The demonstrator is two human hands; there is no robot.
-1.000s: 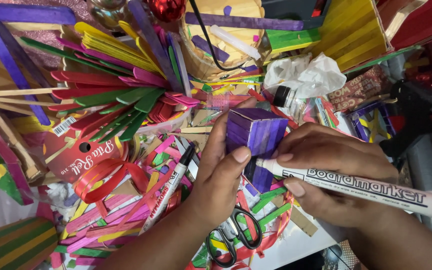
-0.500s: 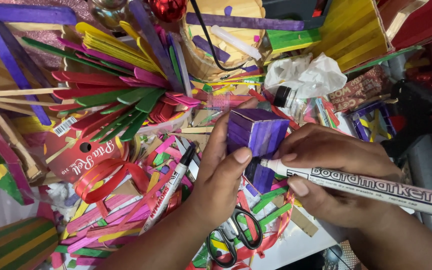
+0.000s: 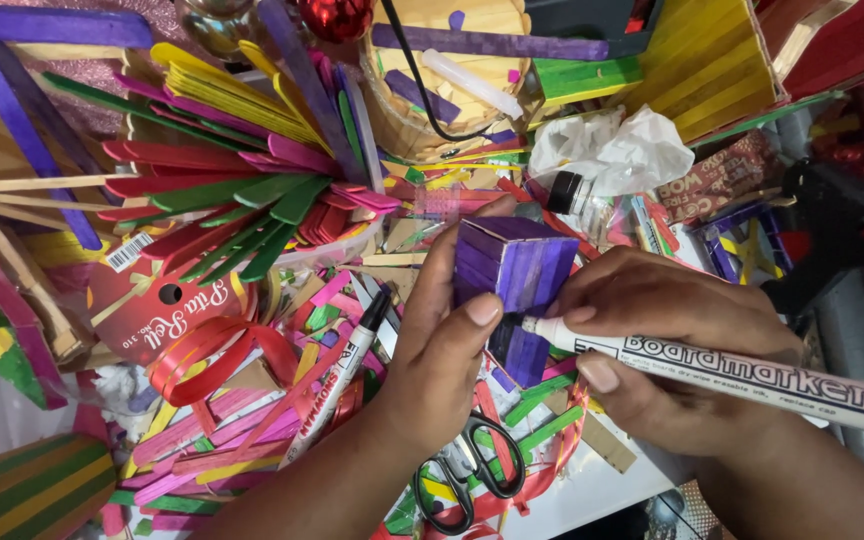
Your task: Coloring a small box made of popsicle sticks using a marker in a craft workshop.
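In the middle of a messy craft table, the left hand [image 3: 442, 360] grips a small purple box [image 3: 514, 275] made of flat wooden sticks. The thumb presses on its front and the fingers wrap round the back. The box is held up above the mess, and its sides look striped where the sticks meet. The right hand [image 3: 667, 350] is closed around a fat white marker [image 3: 742, 375], and the marker's tip touches the box's lower front edge. Under the hands lie scissors [image 3: 472, 475] with black handles and a second marker [image 3: 337, 375] with a black cap. Smooth painted sticks [image 3: 242, 180] in red, green, yellow and pink fan out to the left. A shiny red ribbon [image 3: 202, 355] curls near them. Crumpled white paper [image 3: 617, 150] sits behind the box.
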